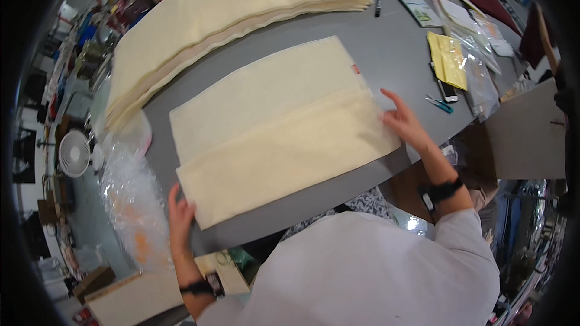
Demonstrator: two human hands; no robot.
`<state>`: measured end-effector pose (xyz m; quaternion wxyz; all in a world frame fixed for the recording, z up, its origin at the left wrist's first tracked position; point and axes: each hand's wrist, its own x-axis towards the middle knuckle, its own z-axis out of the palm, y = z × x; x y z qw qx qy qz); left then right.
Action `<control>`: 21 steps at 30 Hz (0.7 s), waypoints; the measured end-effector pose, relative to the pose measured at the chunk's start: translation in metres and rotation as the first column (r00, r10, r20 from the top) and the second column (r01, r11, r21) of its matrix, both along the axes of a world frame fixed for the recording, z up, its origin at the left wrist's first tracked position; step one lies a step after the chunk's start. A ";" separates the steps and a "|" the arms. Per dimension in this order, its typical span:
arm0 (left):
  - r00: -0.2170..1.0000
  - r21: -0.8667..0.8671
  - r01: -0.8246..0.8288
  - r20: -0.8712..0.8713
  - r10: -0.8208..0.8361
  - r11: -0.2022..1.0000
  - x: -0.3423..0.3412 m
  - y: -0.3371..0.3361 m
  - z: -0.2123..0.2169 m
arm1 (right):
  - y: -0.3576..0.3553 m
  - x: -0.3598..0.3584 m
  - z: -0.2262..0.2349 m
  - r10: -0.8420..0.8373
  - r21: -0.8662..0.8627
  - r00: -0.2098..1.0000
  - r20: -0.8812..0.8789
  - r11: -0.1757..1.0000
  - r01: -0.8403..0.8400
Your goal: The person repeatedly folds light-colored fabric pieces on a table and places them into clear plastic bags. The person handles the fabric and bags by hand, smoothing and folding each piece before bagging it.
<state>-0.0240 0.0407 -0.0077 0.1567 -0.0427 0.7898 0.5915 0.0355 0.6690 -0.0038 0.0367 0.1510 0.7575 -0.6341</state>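
Observation:
A cream cloth (290, 151) lies on the grey table in front of me, its near part folded over the far part. A small red label (356, 69) sits on its right edge near the far corner. My left hand (179, 214) is at the cloth's near left corner, fingers apart and holding nothing. At the right end of the fold is my right hand (406, 122), its index finger and thumb spread. Its fingertips are close to the cloth's edge; I cannot tell whether they touch it. Beyond lies a thick stack of cream cloths (241, 12).
Clear plastic bags (130, 199) hang over the table's left side. At the right are a yellow packet (447, 59), a phone (448, 92), small teal snips (441, 104) and a black marker (379, 6). A cardboard box (522, 133) stands beside the table's right edge.

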 end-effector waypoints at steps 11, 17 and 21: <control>0.843 -0.623 -0.009 -0.425 -0.329 0.782 0.038 -0.008 0.026 | -0.004 0.016 0.035 0.461 0.790 0.854 -0.241 0.604 -0.103; 0.944 -0.360 -0.085 -0.326 -0.040 0.929 -0.126 -0.019 0.021 | 0.016 -0.143 0.032 0.213 0.590 0.936 -0.281 0.807 -0.006; 0.993 -0.417 0.035 -0.085 -0.077 0.908 -0.204 0.005 -0.012 | 0.009 -0.219 -0.006 0.247 0.743 0.969 -0.032 0.654 -0.142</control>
